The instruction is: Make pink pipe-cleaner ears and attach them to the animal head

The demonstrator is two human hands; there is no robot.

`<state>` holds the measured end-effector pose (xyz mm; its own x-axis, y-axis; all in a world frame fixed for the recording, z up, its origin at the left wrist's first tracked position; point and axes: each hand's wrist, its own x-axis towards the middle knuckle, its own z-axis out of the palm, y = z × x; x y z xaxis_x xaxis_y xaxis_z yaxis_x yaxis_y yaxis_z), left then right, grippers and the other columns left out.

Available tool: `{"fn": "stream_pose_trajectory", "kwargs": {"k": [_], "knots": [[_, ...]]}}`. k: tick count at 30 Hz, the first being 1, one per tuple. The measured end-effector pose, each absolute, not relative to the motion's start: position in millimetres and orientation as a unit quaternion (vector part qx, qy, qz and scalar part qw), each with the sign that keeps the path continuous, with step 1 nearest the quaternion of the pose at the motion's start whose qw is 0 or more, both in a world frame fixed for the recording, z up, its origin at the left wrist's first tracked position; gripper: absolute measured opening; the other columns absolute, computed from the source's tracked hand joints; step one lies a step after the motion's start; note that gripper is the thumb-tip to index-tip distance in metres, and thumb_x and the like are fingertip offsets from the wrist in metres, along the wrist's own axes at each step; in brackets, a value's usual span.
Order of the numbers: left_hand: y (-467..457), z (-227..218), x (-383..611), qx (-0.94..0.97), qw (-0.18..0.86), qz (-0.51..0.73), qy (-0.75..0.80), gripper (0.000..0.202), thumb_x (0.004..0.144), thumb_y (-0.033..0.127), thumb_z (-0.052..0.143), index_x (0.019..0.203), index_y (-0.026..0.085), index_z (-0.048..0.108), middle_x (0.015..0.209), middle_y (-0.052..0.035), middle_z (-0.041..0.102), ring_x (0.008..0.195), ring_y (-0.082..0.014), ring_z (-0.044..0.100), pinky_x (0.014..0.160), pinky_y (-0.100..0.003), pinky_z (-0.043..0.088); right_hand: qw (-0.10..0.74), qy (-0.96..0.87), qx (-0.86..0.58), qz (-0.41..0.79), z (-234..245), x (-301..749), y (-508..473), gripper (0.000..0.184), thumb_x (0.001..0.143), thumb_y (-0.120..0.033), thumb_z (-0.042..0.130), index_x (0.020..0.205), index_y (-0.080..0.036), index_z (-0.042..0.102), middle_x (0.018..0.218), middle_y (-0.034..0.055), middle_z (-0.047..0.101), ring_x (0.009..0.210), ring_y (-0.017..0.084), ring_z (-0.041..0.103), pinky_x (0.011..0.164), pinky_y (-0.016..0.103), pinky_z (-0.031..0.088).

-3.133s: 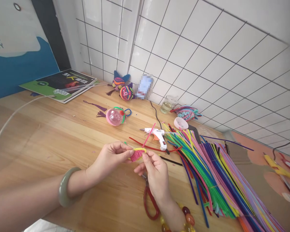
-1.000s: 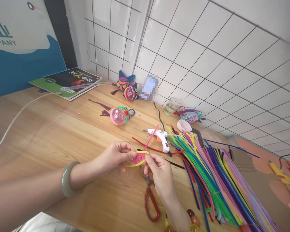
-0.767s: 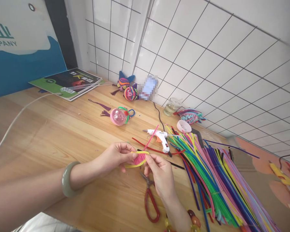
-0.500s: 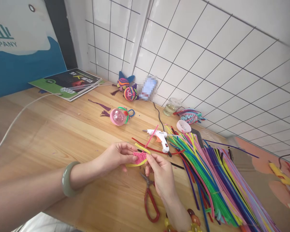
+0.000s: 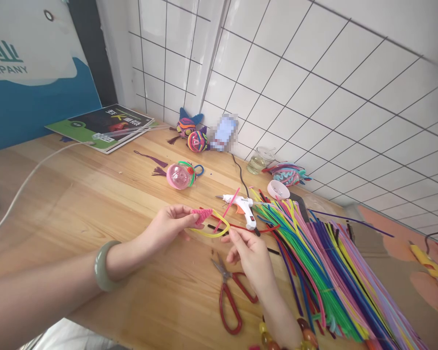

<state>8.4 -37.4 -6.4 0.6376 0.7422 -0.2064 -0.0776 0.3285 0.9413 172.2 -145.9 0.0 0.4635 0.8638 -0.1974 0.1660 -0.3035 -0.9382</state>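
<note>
My left hand pinches a ridged pink pipe-cleaner piece between thumb and fingers. From that piece a yellow pipe cleaner bends out in a loop to the right. The thumb and index finger of my right hand are closed on the loop's right end. Below the hands lie red-handled scissors, their blades slightly apart. A white glue gun rests just beyond my right hand, with loose red, pink and black pipe cleaners around it.
Bundled pipe cleaners cover the table's right side. A clear-and-pink ball ornament with a tassel lies ahead. Farther back are a phone, a glass jar, a small pink bowl and colourful crafts. Magazines lie at the back left.
The pink piece has moved left and up with my left hand. My right hand has shifted slightly right and down, and the yellow pipe cleaner now forms an open loop between the hands.
</note>
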Motion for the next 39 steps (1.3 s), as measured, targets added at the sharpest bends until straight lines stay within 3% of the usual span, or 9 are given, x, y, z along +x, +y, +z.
{"fn": "stream_pose_trajectory", "kwargs": {"k": [6, 11, 15, 17, 21, 24, 31, 35, 39], "knots": [[-32.7, -7.3, 7.6, 0.507, 0.738, 0.302, 0.327, 0.027, 0.07, 0.037, 0.06, 0.084, 0.014, 0.058, 0.081, -0.0072, 0.065, 0.077, -0.0193, 0.061, 0.046, -0.019, 0.043, 0.239, -0.537, -0.778, 0.222, 13.7, 180.4, -163.5, 0.018, 0.073, -0.034, 0.054, 0.061, -0.022, 0.059, 0.053, -0.0016, 0.06, 0.044, 0.013, 0.053, 0.043, 0.022, 0.033], [-32.5, -7.7, 7.8, 0.512, 0.741, 0.291, 0.323, 0.026, 0.072, 0.037, 0.058, 0.083, 0.014, 0.058, 0.075, -0.0064, 0.064, 0.072, -0.017, 0.06, 0.047, -0.019, 0.043, 0.208, -0.557, -0.795, 0.117, 11.7, 197.9, -167.3, 0.013, 0.073, -0.031, 0.053, 0.065, -0.024, 0.06, 0.059, 0.0006, 0.065, 0.051, 0.017, 0.057, 0.045, 0.025, 0.034], [-32.7, -5.4, 7.9, 0.463, 0.767, 0.308, 0.319, 0.022, 0.072, 0.034, 0.059, 0.083, 0.016, 0.055, 0.092, -0.0076, 0.064, 0.084, -0.0201, 0.06, 0.054, -0.022, 0.047, 0.159, -0.528, -0.833, 0.042, 12.6, 220.7, -170.0, 0.016, 0.074, -0.032, 0.051, 0.064, -0.023, 0.06, 0.059, 0.0027, 0.064, 0.052, 0.019, 0.058, 0.048, 0.027, 0.036], [-32.3, -4.5, 8.1, 0.433, 0.788, 0.309, 0.311, 0.02, 0.071, 0.032, 0.06, 0.082, 0.016, 0.053, 0.097, -0.0082, 0.063, 0.089, -0.0218, 0.06, 0.058, -0.023, 0.048, 0.178, -0.506, -0.844, 0.001, 11.8, 229.7, -168.6, 0.017, 0.075, -0.034, 0.05, 0.068, -0.022, 0.06, 0.064, 0.0042, 0.065, 0.057, 0.02, 0.059, 0.051, 0.028, 0.038], [-32.9, -4.8, 9.1, 0.434, 0.802, 0.29, 0.291, 0.023, 0.069, 0.031, 0.063, 0.081, 0.015, 0.051, 0.096, -0.0101, 0.064, 0.082, -0.0215, 0.062, 0.054, -0.022, 0.047, 0.319, -0.494, -0.807, -0.053, -1.2, 242.5, -154.2, 0.03, 0.074, -0.042, 0.051, 0.087, -0.016, 0.061, 0.086, 0.0116, 0.064, 0.075, 0.022, 0.059, 0.067, 0.033, 0.044], [-36.0, -6.6, 10.6, 0.477, 0.795, 0.26, 0.27, 0.027, 0.068, 0.034, 0.064, 0.082, 0.014, 0.051, 0.088, -0.0108, 0.066, 0.074, -0.0195, 0.063, 0.051, -0.022, 0.046, 0.387, -0.48, -0.787, 0.033, -14.7, 248.4, -138.1, 0.04, 0.075, -0.045, 0.048, 0.096, -0.012, 0.059, 0.091, 0.0144, 0.064, 0.076, 0.022, 0.06, 0.068, 0.034, 0.046], [-38.7, -14.2, 12.1, 0.514, 0.776, 0.253, 0.265, 0.028, 0.069, 0.035, 0.063, 0.081, 0.013, 0.052, 0.078, -0.0083, 0.068, 0.07, -0.0158, 0.062, 0.055, -0.023, 0.046, 0.319, -0.498, -0.799, 0.106, -22.7, 244.8, -115.6, 0.044, 0.08, -0.049, 0.038, 0.087, -0.014, 0.064, 0.065, 0.0086, 0.066, 0.056, 0.02, 0.059, 0.054, 0.028, 0.042], [-38.4, -12.1, 10.8, 0.513, 0.78, 0.246, 0.261, 0.029, 0.069, 0.037, 0.063, 0.081, 0.012, 0.054, 0.08, -0.0099, 0.068, 0.072, -0.017, 0.062, 0.056, -0.023, 0.046, 0.317, -0.522, -0.79, 0.056, -19.7, 239.8, -116.4, 0.045, 0.082, -0.046, 0.036, 0.096, -0.013, 0.063, 0.081, 0.0121, 0.067, 0.072, 0.022, 0.059, 0.064, 0.029, 0.042], [-39.5, -7.1, 8.6, 0.516, 0.78, 0.242, 0.257, 0.029, 0.068, 0.037, 0.063, 0.08, 0.012, 0.055, 0.083, -0.0105, 0.067, 0.075, -0.0175, 0.062, 0.056, -0.023, 0.046, 0.377, -0.515, -0.767, -0.063, -14.8, 234.5, -121.5, 0.044, 0.082, -0.042, 0.039, 0.11, -0.013, 0.056, 0.096, 0.0151, 0.061, 0.081, 0.023, 0.057, 0.074, 0.034, 0.042]]}}
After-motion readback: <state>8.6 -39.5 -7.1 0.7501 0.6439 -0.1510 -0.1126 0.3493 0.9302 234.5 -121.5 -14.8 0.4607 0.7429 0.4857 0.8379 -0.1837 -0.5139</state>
